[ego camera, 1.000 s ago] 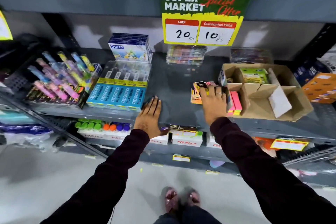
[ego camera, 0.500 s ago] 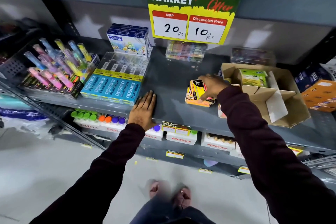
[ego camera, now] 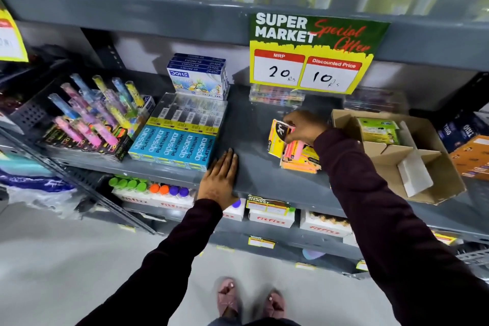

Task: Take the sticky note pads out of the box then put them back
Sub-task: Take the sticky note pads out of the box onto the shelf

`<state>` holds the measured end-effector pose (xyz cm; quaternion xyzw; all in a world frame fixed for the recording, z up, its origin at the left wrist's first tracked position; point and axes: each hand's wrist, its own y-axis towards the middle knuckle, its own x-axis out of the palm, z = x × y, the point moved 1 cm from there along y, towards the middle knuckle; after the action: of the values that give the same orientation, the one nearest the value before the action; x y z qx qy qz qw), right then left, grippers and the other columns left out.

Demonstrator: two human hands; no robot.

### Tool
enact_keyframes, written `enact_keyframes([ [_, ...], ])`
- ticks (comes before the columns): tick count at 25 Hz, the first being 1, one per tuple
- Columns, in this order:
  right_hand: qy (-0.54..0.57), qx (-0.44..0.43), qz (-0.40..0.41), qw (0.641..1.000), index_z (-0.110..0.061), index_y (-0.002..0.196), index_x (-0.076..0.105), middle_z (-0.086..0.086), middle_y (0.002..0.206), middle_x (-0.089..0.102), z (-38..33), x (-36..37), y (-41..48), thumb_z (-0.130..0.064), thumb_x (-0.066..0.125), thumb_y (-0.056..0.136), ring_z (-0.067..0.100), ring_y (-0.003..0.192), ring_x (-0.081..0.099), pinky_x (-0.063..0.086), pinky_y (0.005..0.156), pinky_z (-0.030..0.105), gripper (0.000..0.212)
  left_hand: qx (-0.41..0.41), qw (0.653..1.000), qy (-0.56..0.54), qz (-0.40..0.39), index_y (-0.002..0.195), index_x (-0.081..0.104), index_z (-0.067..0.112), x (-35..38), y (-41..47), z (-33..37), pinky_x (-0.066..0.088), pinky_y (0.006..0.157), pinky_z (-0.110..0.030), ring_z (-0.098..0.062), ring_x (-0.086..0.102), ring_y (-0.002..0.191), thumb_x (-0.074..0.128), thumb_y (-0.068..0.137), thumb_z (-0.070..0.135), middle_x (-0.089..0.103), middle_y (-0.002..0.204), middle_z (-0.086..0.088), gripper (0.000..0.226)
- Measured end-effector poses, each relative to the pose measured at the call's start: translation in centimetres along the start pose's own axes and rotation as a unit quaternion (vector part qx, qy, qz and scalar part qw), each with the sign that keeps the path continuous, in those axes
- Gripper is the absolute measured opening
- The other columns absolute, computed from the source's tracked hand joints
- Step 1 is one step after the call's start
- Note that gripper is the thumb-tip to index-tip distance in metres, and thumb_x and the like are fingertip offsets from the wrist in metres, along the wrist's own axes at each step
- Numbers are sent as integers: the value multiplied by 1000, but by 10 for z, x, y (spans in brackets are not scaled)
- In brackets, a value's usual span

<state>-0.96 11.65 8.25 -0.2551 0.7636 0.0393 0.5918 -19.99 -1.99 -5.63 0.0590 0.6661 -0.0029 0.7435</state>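
Several sticky note pads lie in a loose pile [ego camera: 300, 159] on the grey shelf [ego camera: 251, 124], just left of an open cardboard box [ego camera: 439, 167]. My right hand [ego camera: 304, 127] is above the pile, fingers closed on a yellow pad with a black label [ego camera: 277, 137], which stands tilted on its edge. A green packet [ego camera: 378, 131] sits inside the box at the back. My left hand [ego camera: 221, 177] lies flat on the shelf's front edge, fingers together, holding nothing.
Blue pencil boxes [ego camera: 174, 148] sit beside my left hand, with a crayon box [ego camera: 197, 79] behind and a tray of coloured tubes [ego camera: 90, 119] at the left. A price sign [ego camera: 312, 53] hangs from the upper shelf. Orange boxes [ego camera: 473, 156] stand at the far right.
My right hand has tipped the yellow pad further up on its edge, above the pile. The camera view has shifted down and to the left. My left hand has stayed flat on the shelf.
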Motion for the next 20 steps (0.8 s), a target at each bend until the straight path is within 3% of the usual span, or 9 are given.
enact_keyframes([
  [2,52,-17,56,997,5,110,64,26,118,64,-12,10,23,-3,65,81,36,109,60,48,85,36,30,-2,1000,-5,-5,135,40,-2,0,1,0,38,99,-45,-33,47,123,86,37,36,43,141,-21,115],
  [4,79,-10,98,992,-2,123,60,22,129,61,-25,30,44,2,53,87,37,119,57,47,99,39,37,2,1000,-8,0,135,39,-2,-1,2,1,36,101,-44,-34,46,125,84,42,35,41,141,-21,110],
  [8,-11,-51,51,997,-15,140,46,11,154,33,-46,83,68,7,41,93,32,140,33,27,118,35,53,3,1000,-2,12,138,33,-2,1,2,-2,28,106,-40,-34,41,128,78,56,35,36,144,-21,100],
  [11,-28,-58,57,996,-16,145,38,8,159,24,-52,93,79,9,35,93,31,144,24,20,121,36,58,3,1000,8,14,137,34,-2,1,3,-1,30,106,-40,-33,41,128,70,66,28,37,144,-21,85],
  [13,-34,-63,50,996,-16,147,34,7,159,24,-55,88,82,13,33,91,30,145,23,18,121,34,63,-2,999,3,35,134,40,-3,1,1,0,35,103,-40,-32,46,124,45,77,19,42,140,-21,61],
  [15,-36,-79,43,995,-17,146,34,6,158,25,-54,84,79,15,33,90,29,144,24,18,121,33,64,-3,999,-2,46,132,44,-3,0,0,-1,38,101,-40,-33,49,122,35,78,18,45,138,-21,59],
  [16,-28,-93,46,994,-17,145,37,5,158,27,-53,82,76,15,35,90,28,144,25,19,120,33,64,5,999,-2,48,132,43,-4,0,0,-2,37,101,-41,-33,49,122,46,76,23,45,138,-22,62],
  [18,7,-90,69,994,-17,143,42,6,155,33,-43,73,65,13,41,89,27,142,31,26,119,32,61,22,999,0,33,133,42,-5,2,1,-3,33,103,-44,-35,47,123,76,57,33,44,139,-23,92],
  [20,16,-42,73,996,-15,141,44,9,151,39,-20,55,47,0,52,89,28,138,39,33,115,34,54,22,1000,-5,14,134,40,-4,2,2,-4,32,103,-46,-35,45,125,85,41,33,42,140,-23,111],
])
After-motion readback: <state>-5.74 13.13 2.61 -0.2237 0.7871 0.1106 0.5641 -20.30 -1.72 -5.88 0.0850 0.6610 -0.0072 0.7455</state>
